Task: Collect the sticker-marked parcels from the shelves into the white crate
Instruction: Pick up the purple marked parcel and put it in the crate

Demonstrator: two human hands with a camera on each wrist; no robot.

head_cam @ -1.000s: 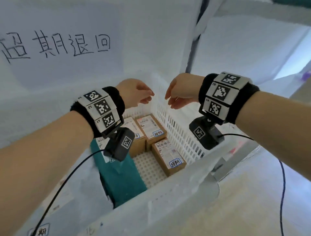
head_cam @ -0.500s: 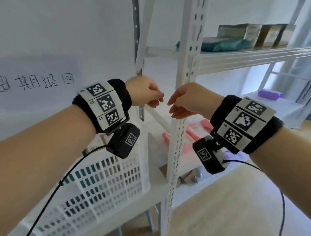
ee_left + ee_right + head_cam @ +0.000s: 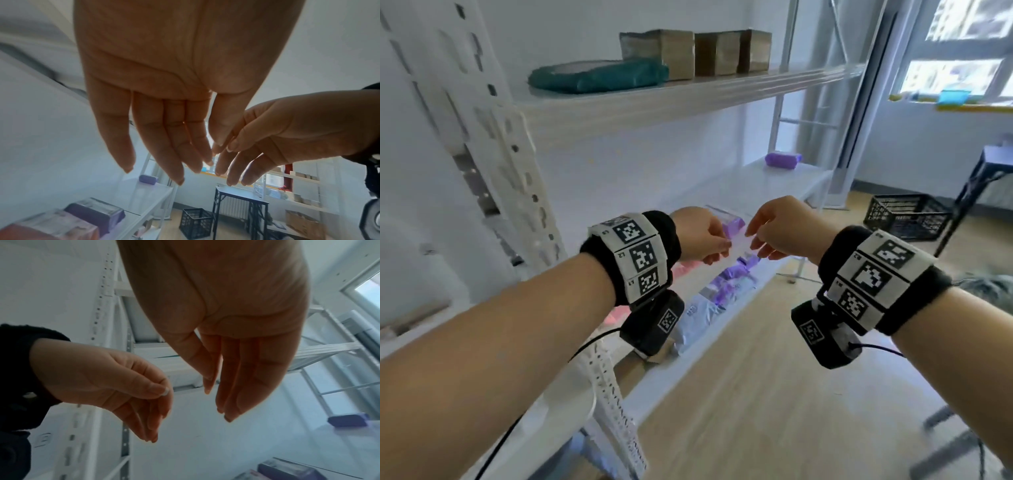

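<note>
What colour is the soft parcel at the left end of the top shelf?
Dark teal green. The soft parcel lies flat beside the brown boxes; the head view shows it best.

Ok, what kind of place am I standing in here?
Probably a small parcel storeroom or sorting room. White metal shelving holds cardboard boxes and a teal mailer bag on top, with purple parcels lower down, and a black crate sits on the wooden floor.

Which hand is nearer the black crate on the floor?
Right. The right hand is on the black crate's side; the left hand is farther off, nearer the shelf post. Both hold nothing.
</note>
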